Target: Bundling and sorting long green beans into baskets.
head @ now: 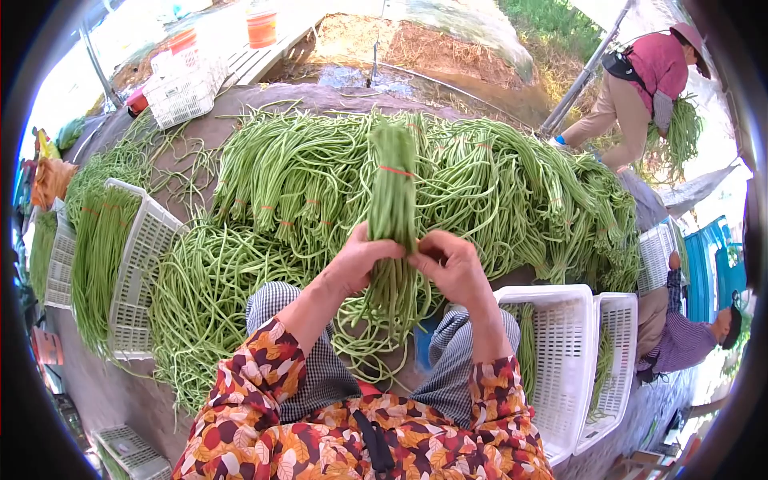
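My left hand (366, 258) grips a bundle of yardlong beans (393, 204) upright in front of me, thumb across its lower part. A red band (396, 171) circles the bundle's upper part, and the top end is blurred. My right hand (450, 264) is at the bundle's right edge, thumb and forefinger pinched on what looks like an orange band (418, 242), mostly hidden. Behind the bundle lies a wide heap of banded bean bundles (300, 174). Loose yardlong beans (222, 288) pile up to my left and between my knees.
White plastic crates (561, 360) stand at my right, with beans inside. Another crate (135, 282) at my left holds banded beans. One co-worker (648, 90) bends at the far right, holding beans; another person (678, 342) is beyond the right crates. Orange buckets (261, 30) stand at the back.
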Available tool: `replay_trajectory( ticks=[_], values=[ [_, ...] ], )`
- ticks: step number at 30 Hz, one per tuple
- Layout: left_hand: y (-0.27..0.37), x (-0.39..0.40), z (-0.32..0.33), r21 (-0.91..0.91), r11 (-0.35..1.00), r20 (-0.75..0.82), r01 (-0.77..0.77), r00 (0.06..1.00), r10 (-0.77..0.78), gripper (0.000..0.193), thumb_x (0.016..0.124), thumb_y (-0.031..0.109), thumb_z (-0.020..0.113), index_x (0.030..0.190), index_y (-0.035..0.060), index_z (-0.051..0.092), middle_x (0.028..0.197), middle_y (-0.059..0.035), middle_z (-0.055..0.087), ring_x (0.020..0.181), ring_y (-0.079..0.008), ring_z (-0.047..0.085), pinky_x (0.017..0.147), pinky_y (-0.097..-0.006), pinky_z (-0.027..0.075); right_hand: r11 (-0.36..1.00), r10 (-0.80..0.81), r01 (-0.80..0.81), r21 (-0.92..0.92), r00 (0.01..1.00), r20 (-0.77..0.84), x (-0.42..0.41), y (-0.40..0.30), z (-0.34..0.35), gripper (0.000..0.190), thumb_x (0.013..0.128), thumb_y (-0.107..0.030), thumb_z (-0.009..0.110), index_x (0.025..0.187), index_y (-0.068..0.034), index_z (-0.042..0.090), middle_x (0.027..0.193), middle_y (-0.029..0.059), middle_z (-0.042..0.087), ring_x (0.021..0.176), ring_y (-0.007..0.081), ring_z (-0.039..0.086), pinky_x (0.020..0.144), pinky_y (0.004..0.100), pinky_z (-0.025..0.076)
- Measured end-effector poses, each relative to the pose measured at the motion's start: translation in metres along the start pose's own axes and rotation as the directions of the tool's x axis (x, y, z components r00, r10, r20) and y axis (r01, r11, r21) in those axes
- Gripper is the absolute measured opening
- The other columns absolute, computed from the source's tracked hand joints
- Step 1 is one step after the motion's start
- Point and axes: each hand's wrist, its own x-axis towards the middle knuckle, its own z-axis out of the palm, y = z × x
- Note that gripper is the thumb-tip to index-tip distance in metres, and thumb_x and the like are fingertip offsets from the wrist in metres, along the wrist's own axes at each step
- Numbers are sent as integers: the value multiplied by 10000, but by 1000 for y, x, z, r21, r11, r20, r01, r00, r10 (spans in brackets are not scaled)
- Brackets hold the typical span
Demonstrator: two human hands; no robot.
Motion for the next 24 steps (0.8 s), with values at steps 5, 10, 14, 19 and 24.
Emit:
replay_trajectory(
  ticks=[5, 10, 14, 19, 24],
  values=[
    [20, 14, -32, -261, 960, -137, -104, 988, 70, 385, 833, 91, 559, 1165, -105, 565, 1094, -219, 651, 1014, -306, 660, 904, -432, 561, 950, 288, -290, -113, 957, -36, -22, -21, -29, 143, 906, -147, 647, 922, -16, 592, 786, 100, 655, 671, 190, 638, 606, 324, 515],
    [15, 18, -52, -218, 968, -218, -129, 973, 80, 378, 842, 95, 562, 1155, -116, 580, 1100, -224, 655, 987, -299, 658, 912, -429, 551, 973, -193, 49, -227, 712, -675, -5, -79, -78, 116, 986, -149, 562, 992, -34, 556, 796, 76, 649, 601, 111, 649, 473, 213, 504],
    [9, 25, -49, -214, 971, -260, -109, 964, 51, 325, 818, 56, 583, 1107, -92, 599, 1054, -203, 665, 927, -279, 670, 827, -430, 586, 796, -606, 382, -470, 521, -601, 30, -135, -65, 79, 959, -121, 592, 986, -49, 573, 857, 59, 656, 658, 140, 674, 534, 259, 537],
    [4, 32, -42, -396, 900, -276, -182, 958, 72, 272, 828, 92, 637, 1055, -57, 631, 967, -172, 690, 836, -248, 687, 739, -411, 602, 414, -910, 739, -532, 342, -234, 50, -195, 66, 200, 758, -93, 650, 931, -30, 570, 905, 82, 533, 754, 185, 596, 532, 289, 503],
    [1, 28, -56, -209, 975, -182, -72, 983, 33, 354, 862, 184, 651, 1118, -58, 617, 1012, -172, 686, 872, -260, 684, 813, -401, 584, 489, -870, 870, -57, 483, -95, 4, -204, 165, 340, 766, -95, 658, 1088, 4, 614, 1044, 139, 633, 852, 225, 651, 741, 335, 561]
  ],
)
